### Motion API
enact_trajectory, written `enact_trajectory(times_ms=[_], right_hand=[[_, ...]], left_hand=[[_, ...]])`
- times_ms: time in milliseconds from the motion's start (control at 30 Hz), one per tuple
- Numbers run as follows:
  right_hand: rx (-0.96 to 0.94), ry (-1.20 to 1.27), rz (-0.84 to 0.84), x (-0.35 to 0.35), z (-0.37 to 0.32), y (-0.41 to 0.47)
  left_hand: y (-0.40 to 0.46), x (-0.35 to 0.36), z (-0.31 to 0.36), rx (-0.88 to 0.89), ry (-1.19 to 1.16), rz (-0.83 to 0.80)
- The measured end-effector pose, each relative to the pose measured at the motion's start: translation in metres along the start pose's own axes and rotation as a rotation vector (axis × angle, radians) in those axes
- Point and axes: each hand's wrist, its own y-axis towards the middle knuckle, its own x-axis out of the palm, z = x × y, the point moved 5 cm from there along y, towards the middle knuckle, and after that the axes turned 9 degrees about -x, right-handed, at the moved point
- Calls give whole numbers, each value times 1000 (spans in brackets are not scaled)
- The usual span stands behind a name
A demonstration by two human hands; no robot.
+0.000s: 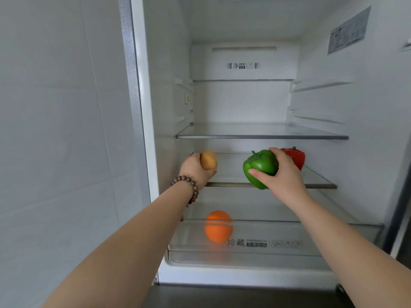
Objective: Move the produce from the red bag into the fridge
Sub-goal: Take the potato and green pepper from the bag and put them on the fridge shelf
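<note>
Orange fruit (218,230) lies in the fridge drawer (333,241); left fingers (193,154) grip a potato (208,160), right fingers (255,172) a green pepper (259,167).

Both arms reach forward, left hand (193,168) and right hand (283,174) each curled in a grip.

Potato (208,160) left of two peppers (260,167)

Back panel (243,65) of fridge is showing "净 DEO". Clear drawer (246,243) front is reading "冷藏 FRESHBOX". Sticker (348,32) on right wall is staying illegible.
</note>
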Motion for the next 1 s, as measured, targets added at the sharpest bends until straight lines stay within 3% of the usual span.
enact_trajectory(times_ms=[300,567,633,767,1000], right_hand=[[78,102,-51,22,33,37],[115,151,-64,27,41,47],[124,167,-71,26,42,50],[162,249,-129,28,45,52],[176,331,-280,32,47,48]], left_hand=[[49,20,-17,-92,-1,17],[41,24,27,143,-34,86],[33,31,43,215,-107,5],[28,55,58,171,-309,-315],[35,77,58,153,-344,-470]])
